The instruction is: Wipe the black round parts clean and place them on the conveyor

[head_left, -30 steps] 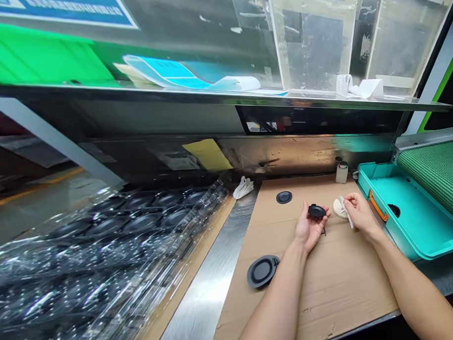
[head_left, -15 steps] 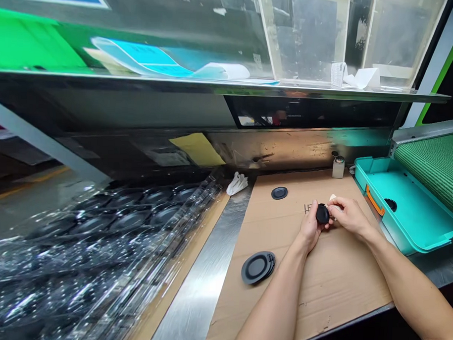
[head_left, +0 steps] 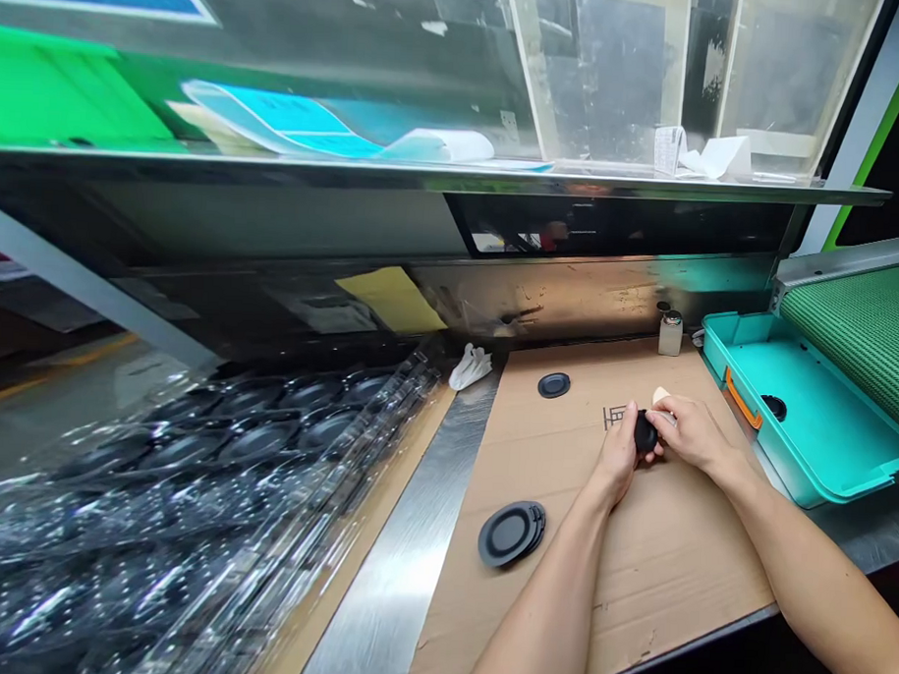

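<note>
A small black round part [head_left: 646,432] is held in my left hand [head_left: 620,451], thumb on its near face and fingers curled behind it. My right hand [head_left: 688,432] is pinched around a small pale piece [head_left: 661,395] at the right edge of the black part. On the cardboard sheet [head_left: 678,542] lies one black disc [head_left: 553,385] behind and left of my hands. Nearer, a few larger black discs [head_left: 511,534] overlap in a pile left of my left forearm.
Clear plastic trays with black round parts [head_left: 187,456] fill the left side. A turquoise bin [head_left: 837,419] stands right, beside a green conveyor belt [head_left: 863,322]. A small bottle [head_left: 671,333] and a white crumpled item [head_left: 470,366] sit at the back. A metal shelf [head_left: 426,177] spans above.
Both hands have shifted slightly with the black part, which is now turned a little. More of the pale piece shows above my right fingers.
</note>
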